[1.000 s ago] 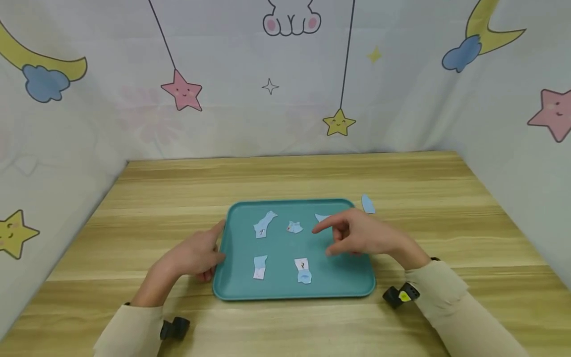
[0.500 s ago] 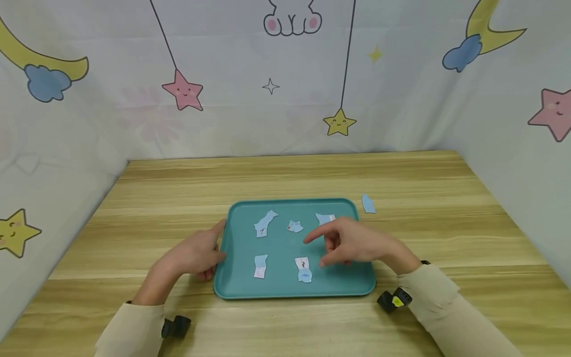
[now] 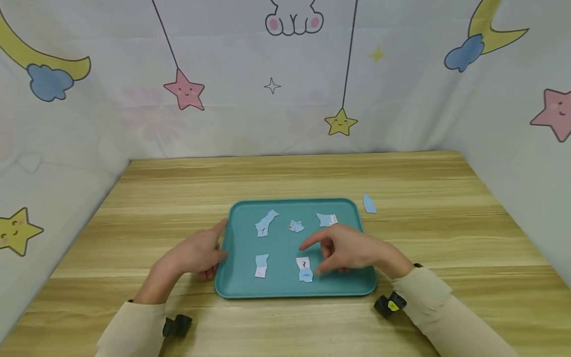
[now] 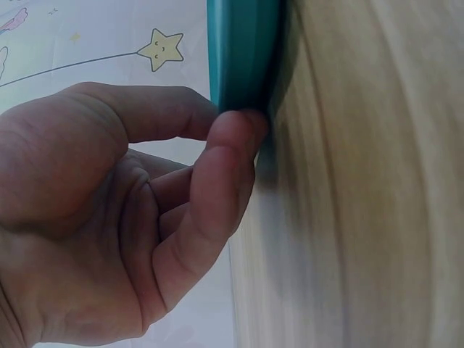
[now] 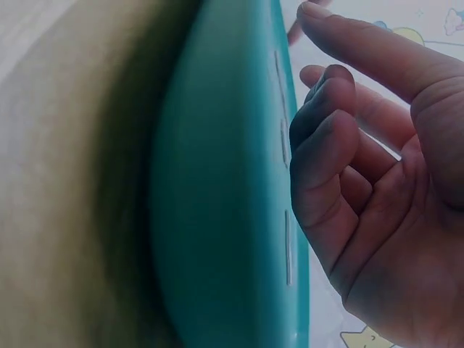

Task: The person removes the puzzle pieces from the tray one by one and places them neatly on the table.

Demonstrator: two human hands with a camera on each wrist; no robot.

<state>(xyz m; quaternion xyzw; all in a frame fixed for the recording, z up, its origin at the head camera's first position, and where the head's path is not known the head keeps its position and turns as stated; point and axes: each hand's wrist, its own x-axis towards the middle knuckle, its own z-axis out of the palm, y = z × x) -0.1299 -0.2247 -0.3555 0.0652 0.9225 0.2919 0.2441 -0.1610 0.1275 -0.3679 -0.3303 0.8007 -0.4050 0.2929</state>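
A shallow teal tray (image 3: 285,292) sits on the table, with several small light blue and white paper pieces lying flat in it. My left hand (image 3: 196,253) holds the tray's left edge; in the left wrist view its thumb and fingers (image 4: 217,196) meet at the rim. Over the tray's right half hovers my right hand (image 3: 350,249), holding nothing. Its index finger and thumb are extended and spread, the other fingers bent in. Nearest them is the lower middle piece (image 3: 305,270), white above and blue below, just left of the thumb tip.
Other pieces lie at the tray's upper left (image 3: 267,223), upper middle (image 3: 295,226), upper right (image 3: 327,219) and lower left (image 3: 261,266). A plain blue piece (image 3: 369,204) lies on the wooden table (image 3: 285,178) beyond the tray's right corner. A printed white curtain (image 3: 232,124) encloses the table.
My right hand has moved left and toward me, from beside the upper right piece to beside the lower middle piece. The upper right piece is now uncovered. My left hand stays at the rim.
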